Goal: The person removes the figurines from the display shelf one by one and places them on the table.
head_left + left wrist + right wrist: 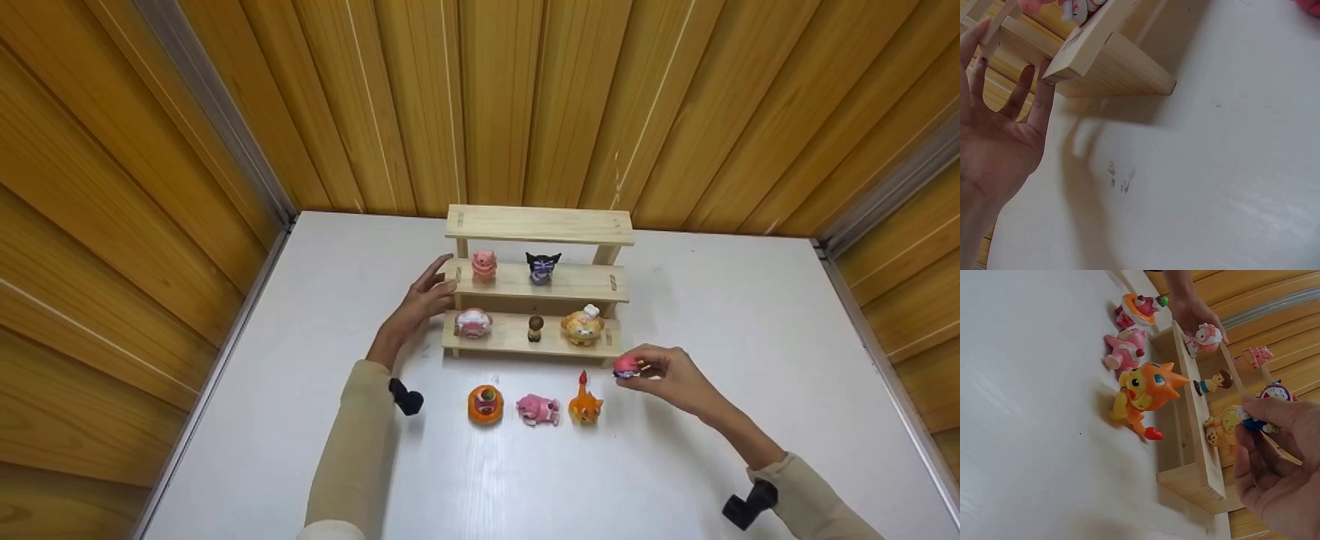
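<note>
A wooden three-step shelf [577,282] stands at the table's back. My left hand [421,304] touches its left side, fingers extended against the boards, as the left wrist view shows. Just off the lower right end of the shelf, my right hand [667,377] pinches a small figurine [625,366] with a pink-red hood; in the right wrist view it shows a white face and blue body. The lowest step holds a pink-and-white figurine [472,324], a brown-haired figurine [535,328] and a yellow figurine with a white hat [583,328]. A pink figurine [484,267] and a black-and-purple figurine [541,269] occupy the middle step.
In front of the shelf, a row on the white table [525,487] has an orange round figurine [486,411], a pink bear figurine [537,409] and an orange figurine with a red-tipped tail [585,409]. Wood-patterned walls [495,105] enclose the table's back and sides.
</note>
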Demonstrator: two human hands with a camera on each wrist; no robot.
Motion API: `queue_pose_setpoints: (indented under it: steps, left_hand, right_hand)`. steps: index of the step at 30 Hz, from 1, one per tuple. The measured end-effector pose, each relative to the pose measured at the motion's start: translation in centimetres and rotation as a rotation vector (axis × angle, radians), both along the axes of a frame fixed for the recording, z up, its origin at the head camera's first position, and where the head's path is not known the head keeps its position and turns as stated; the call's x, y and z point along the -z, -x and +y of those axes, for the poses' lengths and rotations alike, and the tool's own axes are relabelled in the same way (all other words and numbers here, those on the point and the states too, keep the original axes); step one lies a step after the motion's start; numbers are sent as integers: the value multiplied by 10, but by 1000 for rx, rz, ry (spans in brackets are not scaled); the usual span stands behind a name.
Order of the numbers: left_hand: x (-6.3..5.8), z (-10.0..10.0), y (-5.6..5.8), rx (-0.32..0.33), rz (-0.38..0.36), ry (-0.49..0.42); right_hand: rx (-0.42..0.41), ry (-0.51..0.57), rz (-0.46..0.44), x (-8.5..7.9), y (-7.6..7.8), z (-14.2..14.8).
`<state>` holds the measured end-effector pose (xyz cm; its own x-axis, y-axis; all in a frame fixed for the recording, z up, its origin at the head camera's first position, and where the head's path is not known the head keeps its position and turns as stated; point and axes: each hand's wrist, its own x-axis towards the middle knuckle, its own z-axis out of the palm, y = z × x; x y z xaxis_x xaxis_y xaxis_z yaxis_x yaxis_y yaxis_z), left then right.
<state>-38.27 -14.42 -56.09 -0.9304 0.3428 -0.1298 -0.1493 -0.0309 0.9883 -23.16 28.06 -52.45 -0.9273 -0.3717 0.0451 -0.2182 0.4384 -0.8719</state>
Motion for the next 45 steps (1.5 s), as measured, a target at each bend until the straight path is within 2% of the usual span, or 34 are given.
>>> queue_pose_setpoints:
  steps: [10,17,22,33,39,45]
  left_hand:
    - [-3,0,1,6,-3,26]
    - [-4,1,5,0,-1,-3]
    - [-4,1,5,-6,-11,-5]
    - [0,0,3,-19,-37,-15]
    - [0,1,2,-11,-10,-12]
    - [1,0,1,-4,-4,-8]
  right_hand:
    - [-57,-15,-9,29,-5,5]
    - [-37,-29,-23,51,-2,16]
    - [-46,-48,12,64,-7,21]
    - [4,-77,113,75,-16,17]
    - [28,-114,147,75,-18,8]
    - [37,-92,193,78,-20,3]
